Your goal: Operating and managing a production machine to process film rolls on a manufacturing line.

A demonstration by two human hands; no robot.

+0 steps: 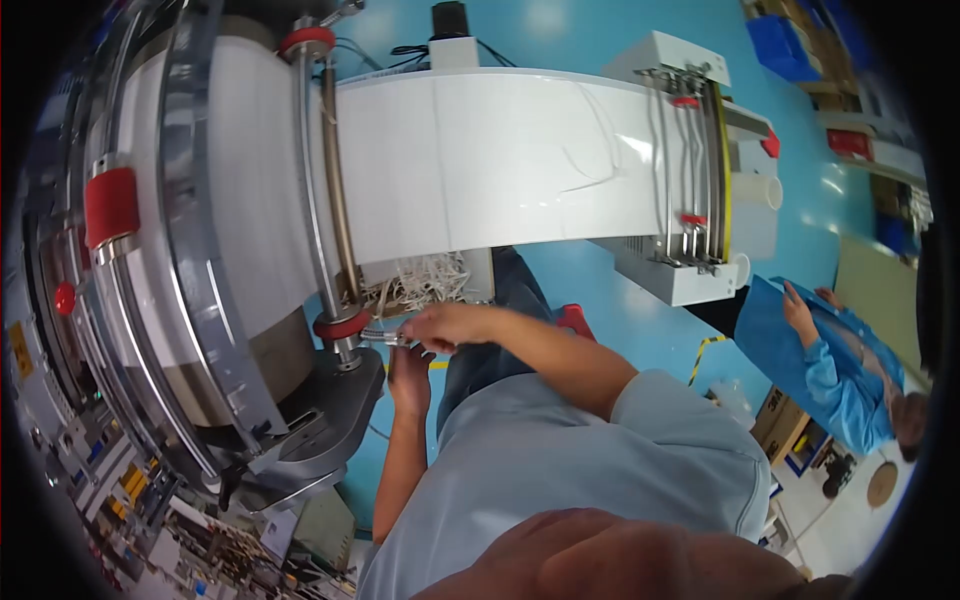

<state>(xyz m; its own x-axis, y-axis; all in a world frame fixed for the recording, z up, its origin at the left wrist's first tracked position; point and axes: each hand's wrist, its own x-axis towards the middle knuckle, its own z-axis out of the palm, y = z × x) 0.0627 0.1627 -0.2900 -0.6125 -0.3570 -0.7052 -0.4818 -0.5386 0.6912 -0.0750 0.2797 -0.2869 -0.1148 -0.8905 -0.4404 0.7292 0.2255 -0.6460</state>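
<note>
My right hand (447, 326) is closed, its fingertips on the end of a short silver metal fitting (381, 337). That fitting sticks out next to the red collar (341, 325) at the near end of the machine's steel roller. Just below, my left hand (408, 376) reaches up with bent fingers. Its fingertips meet the right hand, and what they pinch, if anything, is hidden. A wide white sheet (480, 165) stretches from the roller to a smaller unit on the right. Beneath its near edge, a box (482, 275) holds a tangle of thin white strips (420, 285).
The large machine with a white roll (255, 190) and a grey base plate (330, 420) fills my left. A white roller unit (685, 285) stands right. Farther right, a person in blue workwear (835, 370) is beside cartons (780, 420). Yellow tape marks the blue floor.
</note>
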